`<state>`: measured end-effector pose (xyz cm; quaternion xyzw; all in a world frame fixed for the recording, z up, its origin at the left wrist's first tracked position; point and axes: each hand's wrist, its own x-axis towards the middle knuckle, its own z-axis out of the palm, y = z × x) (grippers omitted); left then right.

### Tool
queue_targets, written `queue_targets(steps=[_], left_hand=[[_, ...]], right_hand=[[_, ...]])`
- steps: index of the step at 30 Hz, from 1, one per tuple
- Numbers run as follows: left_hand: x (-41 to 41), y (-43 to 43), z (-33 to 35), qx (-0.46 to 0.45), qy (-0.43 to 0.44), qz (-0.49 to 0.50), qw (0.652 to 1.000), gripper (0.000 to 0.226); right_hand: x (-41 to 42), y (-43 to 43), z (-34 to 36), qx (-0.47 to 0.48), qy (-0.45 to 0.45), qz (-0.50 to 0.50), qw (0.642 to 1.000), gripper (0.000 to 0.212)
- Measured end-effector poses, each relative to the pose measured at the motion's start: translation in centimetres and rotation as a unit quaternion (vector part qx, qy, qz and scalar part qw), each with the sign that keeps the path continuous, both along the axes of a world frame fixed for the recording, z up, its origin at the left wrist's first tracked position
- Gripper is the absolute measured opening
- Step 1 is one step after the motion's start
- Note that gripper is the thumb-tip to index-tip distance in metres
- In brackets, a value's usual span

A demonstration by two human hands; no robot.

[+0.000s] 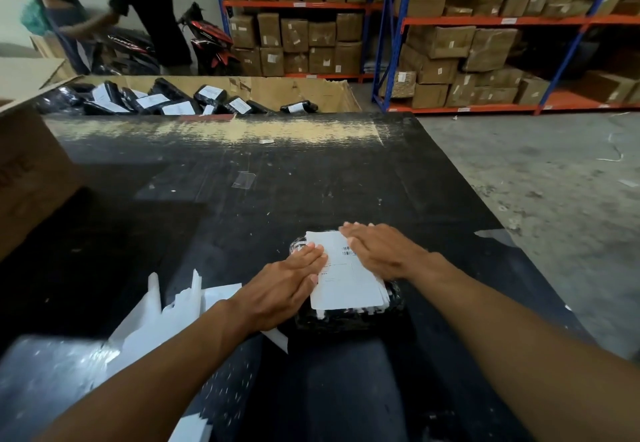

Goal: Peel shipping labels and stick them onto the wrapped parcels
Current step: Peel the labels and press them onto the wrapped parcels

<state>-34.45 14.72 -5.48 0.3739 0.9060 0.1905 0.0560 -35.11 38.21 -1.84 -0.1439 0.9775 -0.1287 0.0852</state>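
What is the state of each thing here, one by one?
wrapped parcel: lying on the table
shipping label: flat on top of the wrapped parcel
left hand: open, pressing the shipping label
right hand: open, pressing the shipping label
backing sheets: loose beside the wrapped parcel

A white shipping label (346,280) lies flat atop a black wrapped parcel (349,315) on the table.

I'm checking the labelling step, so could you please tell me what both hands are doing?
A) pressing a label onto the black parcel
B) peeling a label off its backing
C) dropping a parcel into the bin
A: the left hand and the right hand lie flat, fingers straight, on the white label atop the black parcel.
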Motion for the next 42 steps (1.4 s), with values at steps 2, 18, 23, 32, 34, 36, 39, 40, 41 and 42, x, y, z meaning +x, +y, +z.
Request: queue_targets(steps=[2, 18, 23, 32, 34, 36, 39, 40, 41, 42], left_hand=[[-0.1, 0.0, -0.1, 0.002, -0.002, 0.000, 1.000, 0.059], [0.3, 0.3, 0.1, 0.015, -0.001, 0.018, 1.000, 0.047], [0.2, 0.4, 0.1, 0.017, 0.002, 0.012, 1.000, 0.047], [-0.2, 0.1, -0.4, 0.003, 0.028, 0.003, 1.000, 0.049], [-0.1, 0.2, -0.3, -0.002, 0.031, 0.003, 1.000, 0.050], [0.1, 0.3, -0.1, -0.010, 0.032, 0.005, 0.999, 0.053], [0.2, 0.3, 0.2, -0.034, 0.028, 0.006, 0.999, 0.050], [0.2, 0.3, 0.3, -0.036, 0.026, 0.006, 0.999, 0.049], [0.3, 0.4, 0.3, -0.037, 0.025, 0.006, 0.999, 0.049], [0.4, 0.4, 0.4, -0.040, 0.025, 0.008, 0.999, 0.050]], right_hand=[[-0.1, 1.4, -0.1, 0.010, -0.007, -0.035, 0.999, 0.049], [-0.5, 0.4, 0.5, -0.018, 0.032, -0.062, 0.997, 0.038], [-0.2, 1.7, 0.9, 0.001, 0.024, -0.098, 0.995, 0.040], [2.3, 0.7, 0.9, 0.014, 0.025, -0.065, 0.997, 0.050], [4.0, -0.5, 1.0, 0.013, 0.018, -0.014, 1.000, 0.055], [5.8, -1.4, 0.6, 0.035, -0.010, 0.033, 0.999, 0.057], [7.9, -0.4, 0.7, 0.078, -0.037, 0.017, 0.996, 0.055], [8.3, 0.1, 1.1, 0.090, -0.032, -0.005, 0.995, 0.054], [8.7, 0.5, 1.6, 0.104, -0.020, -0.032, 0.994, 0.052], [8.6, 0.6, 1.9, 0.119, 0.003, -0.054, 0.991, 0.050]])
